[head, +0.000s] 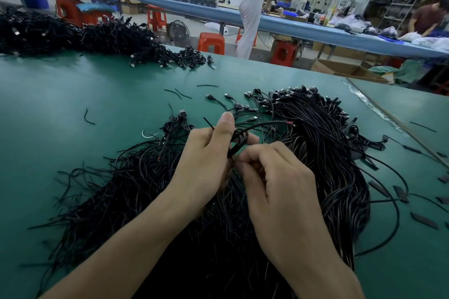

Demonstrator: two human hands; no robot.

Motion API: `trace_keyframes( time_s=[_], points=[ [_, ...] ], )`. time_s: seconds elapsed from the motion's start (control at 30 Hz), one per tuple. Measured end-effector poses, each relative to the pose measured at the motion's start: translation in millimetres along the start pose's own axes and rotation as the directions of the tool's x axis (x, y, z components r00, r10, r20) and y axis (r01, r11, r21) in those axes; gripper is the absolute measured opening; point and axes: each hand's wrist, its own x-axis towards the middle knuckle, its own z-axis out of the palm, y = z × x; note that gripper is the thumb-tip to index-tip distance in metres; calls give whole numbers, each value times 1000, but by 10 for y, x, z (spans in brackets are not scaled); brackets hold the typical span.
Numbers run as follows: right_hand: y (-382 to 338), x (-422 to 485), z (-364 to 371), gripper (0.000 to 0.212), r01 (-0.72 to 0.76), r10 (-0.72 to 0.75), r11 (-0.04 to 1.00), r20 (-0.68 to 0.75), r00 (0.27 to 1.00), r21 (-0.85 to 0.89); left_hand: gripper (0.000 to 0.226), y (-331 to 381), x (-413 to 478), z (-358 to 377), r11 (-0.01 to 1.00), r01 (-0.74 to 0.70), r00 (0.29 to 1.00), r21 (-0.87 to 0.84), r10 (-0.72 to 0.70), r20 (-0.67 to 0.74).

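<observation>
1. Nearest the camera, a big pile of loose black cables (315,143) spreads across the green table (73,94). It lies under both forearms, with the plug ends fanned out at its far edge. Judging by its bulk, most of the work is still to be done.
2. Above the pile, the left hand (206,160) grips a small coiled cable (239,138), thumb raised along its side and fingers curled behind it.
3. The right hand (274,177) pinches at the lower edge of the coil with bunched fingertips. What it nips is too small to name, probably a tie.
4. The coil is a few tight loops of thin, glossy black cord. Its free end (289,123) arcs away to the right and shows a red tip. A thin black strip (208,122) pokes out beside the left thumb. This coil looks wound but not yet fastened.
5. A little farther off, short spare ties (207,85) lie scattered on the table.
6. At the far left edge sits a large heap of cables (97,34), with some wound bundles (194,56) at its near end, which is likely finished work.
7. Beyond the table are red stools (211,42), a long blue bench (291,29) and a standing person (252,7).
</observation>
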Motion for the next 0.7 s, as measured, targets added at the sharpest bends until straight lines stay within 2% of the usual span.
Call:
trace_keyframes(
  time_s=[0.07,0.13,0.3,0.4,0.47,0.57,0.6,0.67,0.7],
  points=[
    [-4,-6,3,13,70,-69,996,6,998,-62,66,-16,21,-10,999,26,1000,31,-26,4],
    [-18,-1,-23,15,150,-148,976,22,989,-156,62,-17,24,-17,996,55,998,63,-56,12],
    [-39,26,-139,10,261,-266,905,31,963,-337,53,19,-4,-48,974,218,958,63,-226,179],
    [-24,28,-188,11,290,-283,913,66,957,-288,57,43,-44,-59,945,321,913,66,-327,245],
    [-27,42,-222,12,281,-264,926,99,959,-252,62,15,-18,-21,926,367,902,91,-379,206],
    [22,112,-209,35,204,-192,972,105,976,-113,65,-68,53,28,909,415,901,46,-418,119],
    [22,151,-211,37,178,-170,981,101,980,-80,65,-78,79,35,905,425,896,27,-425,132],
    [52,93,-235,20,154,-145,986,114,983,-67,62,-65,83,17,895,445,856,34,-436,277],
    [100,64,-249,14,140,-129,984,101,986,-113,65,-37,51,-26,885,458,804,81,-451,387]
  ],
)
